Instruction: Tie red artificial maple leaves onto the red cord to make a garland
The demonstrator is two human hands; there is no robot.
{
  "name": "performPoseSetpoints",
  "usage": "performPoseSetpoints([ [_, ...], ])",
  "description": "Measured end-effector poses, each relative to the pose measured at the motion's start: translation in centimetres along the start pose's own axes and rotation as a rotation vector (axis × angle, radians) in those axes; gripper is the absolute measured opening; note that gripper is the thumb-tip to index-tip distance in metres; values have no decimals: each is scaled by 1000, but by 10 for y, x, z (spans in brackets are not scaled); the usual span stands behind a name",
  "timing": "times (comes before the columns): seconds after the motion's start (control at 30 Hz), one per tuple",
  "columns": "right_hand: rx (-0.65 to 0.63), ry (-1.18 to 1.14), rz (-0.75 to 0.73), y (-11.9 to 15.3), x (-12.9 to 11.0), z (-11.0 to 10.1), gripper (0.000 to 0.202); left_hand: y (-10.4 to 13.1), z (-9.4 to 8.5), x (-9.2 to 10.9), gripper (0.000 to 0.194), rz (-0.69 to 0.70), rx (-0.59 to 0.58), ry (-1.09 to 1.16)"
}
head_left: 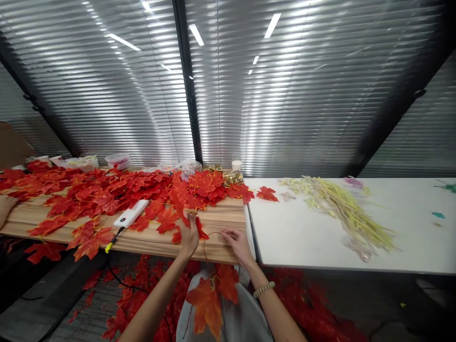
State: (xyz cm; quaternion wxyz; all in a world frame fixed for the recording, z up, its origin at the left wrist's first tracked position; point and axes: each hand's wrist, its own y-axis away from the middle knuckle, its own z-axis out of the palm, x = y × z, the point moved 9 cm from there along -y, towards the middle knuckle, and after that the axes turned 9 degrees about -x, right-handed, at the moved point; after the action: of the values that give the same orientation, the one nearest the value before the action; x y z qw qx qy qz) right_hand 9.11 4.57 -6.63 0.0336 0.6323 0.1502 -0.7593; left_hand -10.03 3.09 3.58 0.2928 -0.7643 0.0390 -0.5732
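Observation:
Above the wooden tabletop my left hand [190, 236] is closed on a red artificial maple leaf [203, 231], pinching it near the stem. My right hand [238, 244] pinches the end of a thin reddish cord [204, 248], which curves between the two hands and hangs over the table's front edge. An orange maple leaf [206, 304] and a redder maple leaf [227, 283] lie on my lap below, with yellowish stems. A large pile of red maple leaves [107, 202] spreads to the left of my hands.
A white power bank [131, 214] with a cable rests on the wooden table [223, 213]. Plastic tubs [118, 160] and a paper cup [236, 165] line the back. Yellow stems [351, 211] lie on the white table [295, 237]. Another person's hand [6, 207] shows at far left.

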Motion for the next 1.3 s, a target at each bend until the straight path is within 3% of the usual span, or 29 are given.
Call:
performPoseSetpoints([
  [0.1,-19,-11,37,1,4,2,26,15,38,-23,33,-41,-295,-68],
  [0.17,-43,-19,41,1,4,5,26,23,55,-34,35,-64,-421,-57],
  [0.47,-23,10,59,2,4,3,25,44,87,-43,36,-42,-769,-61],
  [0.83,-15,59,55,2,3,2,25,51,95,-45,32,-87,-875,59],
  [1.3,-44,38,40,4,-5,6,24,52,93,-51,26,-251,-825,300],
])
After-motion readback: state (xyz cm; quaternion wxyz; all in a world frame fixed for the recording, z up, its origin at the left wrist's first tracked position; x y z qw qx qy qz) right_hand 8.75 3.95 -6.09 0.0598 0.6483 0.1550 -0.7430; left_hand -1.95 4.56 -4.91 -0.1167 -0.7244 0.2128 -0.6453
